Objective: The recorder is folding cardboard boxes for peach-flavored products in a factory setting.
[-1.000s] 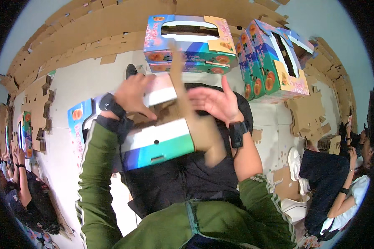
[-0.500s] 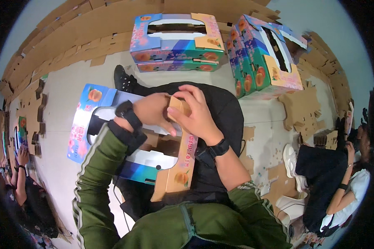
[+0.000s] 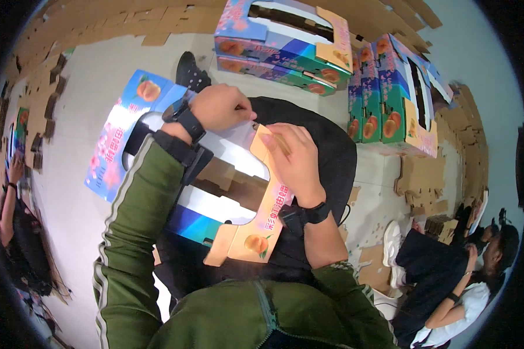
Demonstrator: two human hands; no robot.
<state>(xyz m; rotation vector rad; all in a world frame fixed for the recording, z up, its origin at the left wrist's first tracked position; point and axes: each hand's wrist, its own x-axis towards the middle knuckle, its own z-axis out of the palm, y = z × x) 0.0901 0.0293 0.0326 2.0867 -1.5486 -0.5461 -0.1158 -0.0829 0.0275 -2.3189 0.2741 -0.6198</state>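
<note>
Across my lap rests a cardboard fruit box (image 3: 239, 238) with a large cut-out in its top. Its left end panel (image 3: 108, 154) is blue with pink blossoms; its right end panel (image 3: 276, 203) is orange with a printed fruit. My left hand (image 3: 222, 107) is closed at the box's far edge, thumb and fingertips pinched by the far right corner. Beside it, my right hand (image 3: 296, 160) grips the far end of the orange panel, its fingers bent over the edge. Brown cardboard shows through the cut-out.
Two stacked fruit boxes (image 3: 279, 49) stand on the floor ahead, with more boxes (image 3: 390, 99) upright to their right. Flat brown cardboard (image 3: 174, 23) lines the back. A seated person (image 3: 442, 285) is at the right; another person's arm (image 3: 9, 203) shows at the left.
My left hand has drawn back from the orange panel to the box's far edge, its fingers now curled. My right hand stays on the panel. The whole view has shifted.
</note>
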